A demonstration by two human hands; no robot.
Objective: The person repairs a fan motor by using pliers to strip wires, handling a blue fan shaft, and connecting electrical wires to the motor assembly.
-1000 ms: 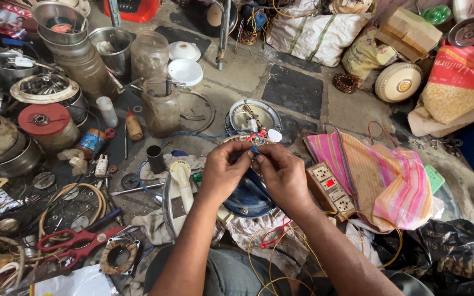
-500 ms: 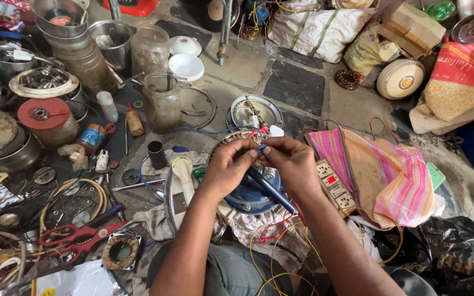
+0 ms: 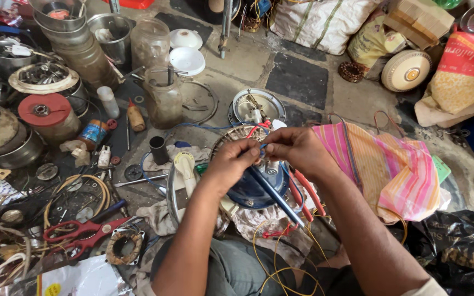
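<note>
At frame centre, the left hand (image 3: pixel 231 161) and right hand (image 3: pixel 297 149) both pinched thin wires (image 3: pixel 260 146) above the blue motor housing (image 3: pixel 253 189). Apparently wire-joining was underway; next needs steady twisting of 2 ends.

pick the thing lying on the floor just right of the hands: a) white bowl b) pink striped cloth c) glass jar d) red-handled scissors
b, since the pink striped cloth lies spread on the floor beside the right hand, while the red-handled scissors lie far off on the left hand's side.
</note>
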